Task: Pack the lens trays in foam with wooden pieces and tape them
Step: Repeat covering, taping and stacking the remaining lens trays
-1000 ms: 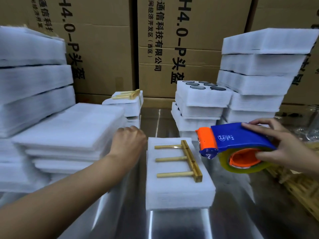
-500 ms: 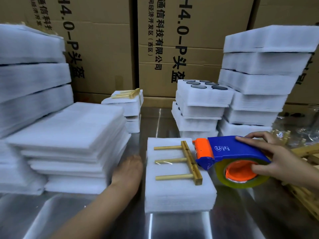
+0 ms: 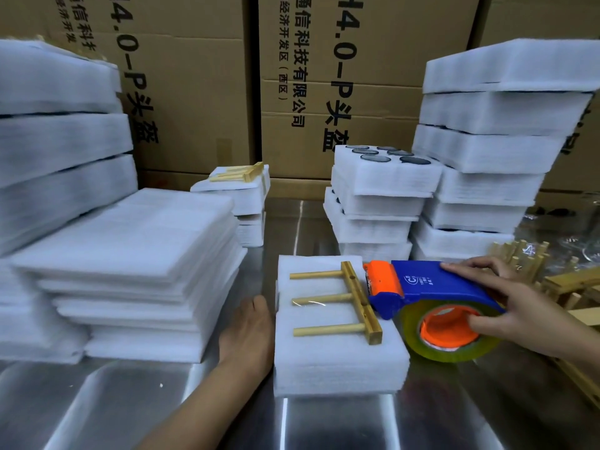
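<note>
Before cartons [image 3: 194,92] marked "4.0-P", right hand [image 3: 519,306] grips tape dispenser [image 3: 422,284] at foam pack [image 3: 337,368], left hand [image 3: 250,329] apparently flat alongside.

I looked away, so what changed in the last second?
The right hand brought the tape dispenser left and down to the wooden piece on the foam pack. The left hand dropped from the sheet pile to the pack's left side. Pack and stacks stayed put.
</note>
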Action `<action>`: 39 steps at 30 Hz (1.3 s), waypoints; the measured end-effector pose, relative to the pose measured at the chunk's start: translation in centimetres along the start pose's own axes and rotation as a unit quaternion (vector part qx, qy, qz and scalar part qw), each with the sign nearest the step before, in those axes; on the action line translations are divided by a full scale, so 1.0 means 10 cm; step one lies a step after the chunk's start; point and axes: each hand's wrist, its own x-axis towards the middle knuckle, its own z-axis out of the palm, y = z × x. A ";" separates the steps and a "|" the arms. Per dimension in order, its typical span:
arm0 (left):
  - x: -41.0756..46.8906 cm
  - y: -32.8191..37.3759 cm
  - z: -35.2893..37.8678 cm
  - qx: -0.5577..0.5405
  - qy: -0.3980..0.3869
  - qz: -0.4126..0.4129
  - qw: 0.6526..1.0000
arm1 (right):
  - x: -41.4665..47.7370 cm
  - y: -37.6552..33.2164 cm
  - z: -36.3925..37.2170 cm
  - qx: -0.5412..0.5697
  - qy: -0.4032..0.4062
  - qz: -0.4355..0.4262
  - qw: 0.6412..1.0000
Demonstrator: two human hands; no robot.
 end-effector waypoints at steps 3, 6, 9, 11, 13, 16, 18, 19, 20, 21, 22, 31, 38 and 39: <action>-0.01 -0.02 0.04 0.073 0.014 0.027 0.997 | -0.01 0.00 0.05 0.030 0.004 0.004 1.000; 0.01 -0.04 0.08 0.134 0.020 0.032 0.990 | -0.04 0.00 0.09 0.074 0.003 0.019 0.997; 0.02 -0.04 0.08 0.147 0.016 0.033 0.989 | -0.06 0.00 0.12 0.082 0.013 0.032 0.996; 0.03 -0.03 0.07 0.141 -0.003 0.035 0.989 | -0.07 -0.01 0.14 0.083 0.020 0.039 0.996; 0.06 -0.03 0.05 0.088 -0.023 0.046 0.995 | -0.07 -0.01 0.15 0.083 0.029 0.037 0.995; 0.11 -0.04 -0.05 -0.149 -0.054 0.037 0.987 | -0.08 0.00 0.15 0.087 0.018 0.040 0.995; 0.17 -0.02 -0.17 -0.308 -0.091 -0.044 0.946 | -0.08 -0.01 0.14 0.087 0.001 0.046 0.995; 0.19 -0.01 -0.21 -0.370 -0.108 -0.094 0.918 | -0.07 -0.01 0.13 0.086 -0.007 0.048 0.995; 0.21 0.03 -0.25 -0.437 -0.125 -0.138 0.880 | -0.07 -0.02 0.12 0.087 -0.013 0.048 0.995; 0.23 0.05 -0.28 -0.485 -0.139 -0.168 0.847 | -0.06 -0.02 0.12 0.088 -0.017 0.047 0.995; 0.24 0.08 -0.30 -0.509 -0.149 -0.180 0.829 | -0.06 -0.02 0.12 0.090 -0.019 0.045 0.995; 0.25 0.28 -0.33 -0.601 -0.210 -0.157 0.755 | -0.09 0.01 0.16 0.092 0.006 0.038 0.995; 0.22 0.31 -0.23 -0.668 -0.180 -0.199 0.694 | -0.12 0.07 0.18 0.105 0.015 0.050 0.993; 0.23 0.32 -0.22 -0.667 -0.182 -0.200 0.694 | -0.13 0.08 0.18 0.109 0.012 0.052 0.993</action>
